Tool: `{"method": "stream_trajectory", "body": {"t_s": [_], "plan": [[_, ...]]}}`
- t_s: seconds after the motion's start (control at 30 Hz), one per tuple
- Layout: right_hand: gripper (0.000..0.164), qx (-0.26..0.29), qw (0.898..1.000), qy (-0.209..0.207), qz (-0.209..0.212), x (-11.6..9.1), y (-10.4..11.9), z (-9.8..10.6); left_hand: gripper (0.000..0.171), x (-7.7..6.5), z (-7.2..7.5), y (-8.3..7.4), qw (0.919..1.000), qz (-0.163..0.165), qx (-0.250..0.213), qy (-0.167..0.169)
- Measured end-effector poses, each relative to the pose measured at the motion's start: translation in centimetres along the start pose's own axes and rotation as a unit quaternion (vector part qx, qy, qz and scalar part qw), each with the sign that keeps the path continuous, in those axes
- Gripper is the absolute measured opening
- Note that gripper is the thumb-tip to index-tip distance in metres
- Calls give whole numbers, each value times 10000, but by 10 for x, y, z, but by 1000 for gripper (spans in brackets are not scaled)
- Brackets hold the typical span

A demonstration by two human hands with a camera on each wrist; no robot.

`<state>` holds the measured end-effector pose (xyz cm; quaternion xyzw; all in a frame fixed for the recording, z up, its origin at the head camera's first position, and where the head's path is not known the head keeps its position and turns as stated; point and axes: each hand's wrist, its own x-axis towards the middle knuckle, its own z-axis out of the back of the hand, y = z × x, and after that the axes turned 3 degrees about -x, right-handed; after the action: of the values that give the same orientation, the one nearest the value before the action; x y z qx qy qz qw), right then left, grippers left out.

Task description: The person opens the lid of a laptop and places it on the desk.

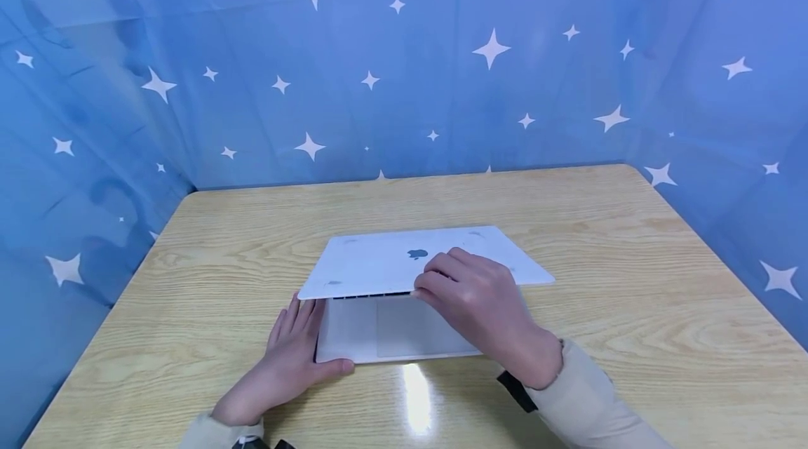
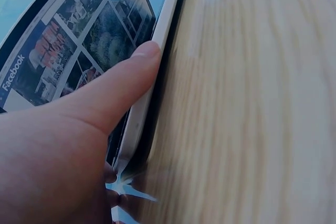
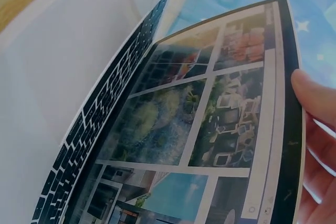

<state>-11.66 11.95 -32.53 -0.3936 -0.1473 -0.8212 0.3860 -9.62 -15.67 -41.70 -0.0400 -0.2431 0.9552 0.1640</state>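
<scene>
1. R hand (image 1: 470, 295): curled, thumb & fingers pinching front edge of lid (image 1: 366, 263), hiding part of it.
2. L hand (image 1: 290, 358): fingers fairly straight, touching base (image 1: 350, 330) at L side & front; some fingertips hidden by lid.
3. Laptop (image 1: 505, 252): part-folded, mid worktop (image 1: 189, 280). Screen (image 3: 157, 114) & kbd (image 3: 110, 98) clear only in wrist views; screen cut off, small txt illegible.
4. Bkgd: starry blue curtain (image 1: 404, 49), cut off at top.

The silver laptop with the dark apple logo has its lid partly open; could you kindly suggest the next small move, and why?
Perhaps raise the flat silver lid a little, if opening is intended: the right hand pinches its front edge, thumb on the side of the lit screen, while the left hand spans the front left corner of the silver base and could steady it.
</scene>
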Motion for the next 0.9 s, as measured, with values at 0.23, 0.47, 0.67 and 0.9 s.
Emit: {"method": "stream_trajectory", "body": {"t_s": [0.23,0.47,0.67,0.9], "plan": [[6,-7,9996,-263,-62,5,0,-1,111,-1,1,1,9999,106,-26,83],[4,-101,9987,-481,-95,10,0,-3,113,0,2,1,9995,276,-72,164],[8,-198,9964,-821,-96,16,-1,-7,114,0,1,0,9994,312,3,132],[7,-344,9914,-1241,-228,22,-3,-13,113,0,3,-2,9991,379,-36,180]]}}
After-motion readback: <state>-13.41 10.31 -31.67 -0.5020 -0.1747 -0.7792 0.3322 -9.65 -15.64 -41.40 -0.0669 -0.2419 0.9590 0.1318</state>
